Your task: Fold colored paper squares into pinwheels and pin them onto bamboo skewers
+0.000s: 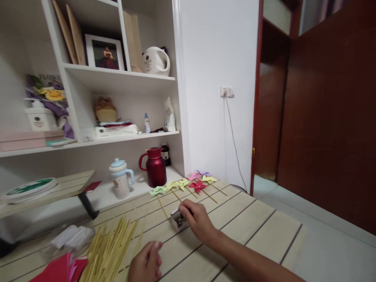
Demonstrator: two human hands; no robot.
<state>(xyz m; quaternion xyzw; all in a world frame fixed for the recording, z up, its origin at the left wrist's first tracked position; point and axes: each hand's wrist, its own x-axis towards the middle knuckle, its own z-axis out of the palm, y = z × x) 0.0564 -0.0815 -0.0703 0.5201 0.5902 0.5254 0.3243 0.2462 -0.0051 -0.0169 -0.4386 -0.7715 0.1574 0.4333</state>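
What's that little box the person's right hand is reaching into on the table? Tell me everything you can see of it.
The small box is a shallow, open-topped container with pale, whitish walls, holding a dark heap of tiny items too small to identify. It sits flat on the slatted wooden table, just short of the row of paper pinwheels. The right hand rests at its right edge, fingertips touching or dipping in; the left hand is apart from it.

A red jug (154,167) (beside a spouted cup (121,178)) stands on the shelf (123,80).

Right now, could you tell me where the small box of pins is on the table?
In the head view, the small box sits mid-table under the right hand's fingers, just in front of the row of paper pinwheels and right of the bamboo sticks.
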